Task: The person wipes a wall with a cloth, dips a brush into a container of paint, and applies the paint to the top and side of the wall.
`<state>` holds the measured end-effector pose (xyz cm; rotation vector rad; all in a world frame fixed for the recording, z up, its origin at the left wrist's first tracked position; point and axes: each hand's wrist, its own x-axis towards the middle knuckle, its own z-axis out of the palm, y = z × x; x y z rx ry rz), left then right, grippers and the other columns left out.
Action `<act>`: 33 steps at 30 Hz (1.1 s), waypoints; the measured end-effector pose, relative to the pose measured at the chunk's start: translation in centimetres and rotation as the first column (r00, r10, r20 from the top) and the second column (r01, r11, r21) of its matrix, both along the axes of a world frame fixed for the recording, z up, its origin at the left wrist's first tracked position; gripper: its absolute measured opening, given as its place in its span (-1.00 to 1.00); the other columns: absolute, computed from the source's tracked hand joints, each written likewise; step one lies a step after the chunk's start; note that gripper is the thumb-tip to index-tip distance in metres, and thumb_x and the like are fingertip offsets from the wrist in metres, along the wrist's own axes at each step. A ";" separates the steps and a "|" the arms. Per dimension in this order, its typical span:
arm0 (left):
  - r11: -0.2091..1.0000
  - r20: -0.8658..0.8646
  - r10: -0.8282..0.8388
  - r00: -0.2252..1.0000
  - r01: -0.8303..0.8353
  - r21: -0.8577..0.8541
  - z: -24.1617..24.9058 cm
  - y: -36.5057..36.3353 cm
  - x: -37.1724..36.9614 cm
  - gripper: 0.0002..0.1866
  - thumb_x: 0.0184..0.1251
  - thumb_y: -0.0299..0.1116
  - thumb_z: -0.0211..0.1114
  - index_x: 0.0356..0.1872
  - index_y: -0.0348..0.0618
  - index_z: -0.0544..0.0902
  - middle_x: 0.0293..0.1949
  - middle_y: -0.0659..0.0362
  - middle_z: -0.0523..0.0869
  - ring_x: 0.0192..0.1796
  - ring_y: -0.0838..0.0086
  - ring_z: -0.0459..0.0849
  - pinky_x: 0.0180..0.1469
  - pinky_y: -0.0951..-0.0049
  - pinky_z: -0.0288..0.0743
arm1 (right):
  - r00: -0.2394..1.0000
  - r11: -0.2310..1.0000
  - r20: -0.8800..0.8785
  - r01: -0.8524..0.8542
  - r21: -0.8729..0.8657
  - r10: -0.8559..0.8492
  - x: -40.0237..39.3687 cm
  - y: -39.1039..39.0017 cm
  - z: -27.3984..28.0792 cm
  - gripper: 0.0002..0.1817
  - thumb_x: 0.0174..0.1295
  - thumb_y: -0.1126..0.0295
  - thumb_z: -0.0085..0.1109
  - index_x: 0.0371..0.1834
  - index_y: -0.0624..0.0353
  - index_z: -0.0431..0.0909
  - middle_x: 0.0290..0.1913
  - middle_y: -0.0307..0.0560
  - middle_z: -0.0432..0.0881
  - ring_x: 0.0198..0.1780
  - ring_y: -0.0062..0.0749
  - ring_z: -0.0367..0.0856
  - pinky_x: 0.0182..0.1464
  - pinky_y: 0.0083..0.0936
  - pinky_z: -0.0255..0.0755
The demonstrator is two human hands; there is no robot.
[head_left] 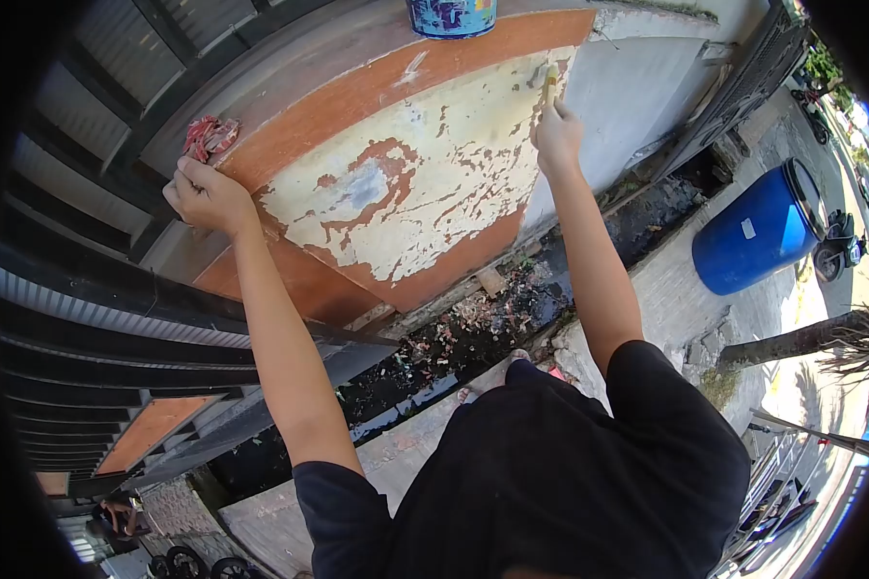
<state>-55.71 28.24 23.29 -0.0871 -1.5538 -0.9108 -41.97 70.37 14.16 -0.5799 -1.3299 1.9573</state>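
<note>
My right hand (559, 137) is closed around a paintbrush (550, 85), whose tip is against the upper right of a peeling cream patch on the low wall (434, 145). Orange-brown paint borders this patch and shows through where the cream has flaked. My left hand (209, 198) is at the wall's top edge on the left, its fingers curled on the edge beside dark metal bars. Just above it lies a crumpled red and white cloth (210, 138). A paint-splashed blue bucket (452, 17) stands on the ledge, partly cut off by the frame's top.
Below the wall runs a drainage gutter (473, 323) with dark water and paint flakes. My feet are by its concrete edge. A large blue barrel (755, 230) stands at the right, near a tree trunk (792, 340). Black metal bars (77, 227) rise at the left. Another person (118, 516) is far off, lower left.
</note>
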 end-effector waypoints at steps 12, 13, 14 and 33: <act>0.997 0.013 -0.002 1.000 0.003 -0.076 0.4 -0.5 0.1 -0.62 0.62 -0.28 0.14 -0.39 -0.32 0.70 -0.33 -0.05 0.59 -0.21 0.01 0.58 -0.11 0.01 0.40 | 0.997 0.935 0.054 -0.066 0.349 0.050 2.3 -21.7 -1.0 -0.48 0.57 0.39 0.15 0.52 0.38 0.49 -0.46 -0.29 0.52 -0.44 -0.64 0.37 -0.39 -0.46 0.34; 0.998 -0.004 0.000 1.000 0.000 -0.060 0.4 -0.2 -0.2 -0.63 0.61 -0.29 0.14 -0.38 -0.33 0.70 -0.33 -0.05 0.59 -0.20 0.00 0.58 -0.10 0.01 0.40 | 1.000 0.930 0.018 -0.001 0.367 -0.006 0.7 -22.4 0.4 -0.47 0.56 0.42 0.15 0.53 0.40 0.47 -0.48 -0.23 0.54 -0.46 -0.59 0.40 -0.39 -0.43 0.35; 0.999 -0.018 0.002 1.000 -0.003 -0.047 0.2 -0.3 -0.3 -0.64 0.60 -0.30 0.14 -0.38 -0.33 0.70 -0.33 -0.05 0.59 -0.19 -0.02 0.57 -0.08 0.00 0.40 | 0.998 0.923 -0.015 0.063 0.379 -0.062 -0.1 -24.0 0.9 -0.46 0.55 0.45 0.15 0.54 0.42 0.45 -0.49 -0.16 0.55 -0.48 -0.53 0.43 -0.40 -0.41 0.37; 0.985 -0.081 0.005 0.997 -0.019 -0.171 0.9 -1.1 -1.2 -0.66 0.57 -0.30 0.14 -0.42 -0.31 0.64 -0.35 -0.07 0.58 -0.20 -0.09 0.58 -0.09 -0.06 0.41 | 0.958 0.458 0.284 -0.242 0.855 -0.024 5.9 -26.4 -17.1 -0.37 0.54 0.44 0.11 0.66 0.23 0.28 -0.19 0.20 0.62 -0.22 0.12 0.70 -0.17 -0.07 0.62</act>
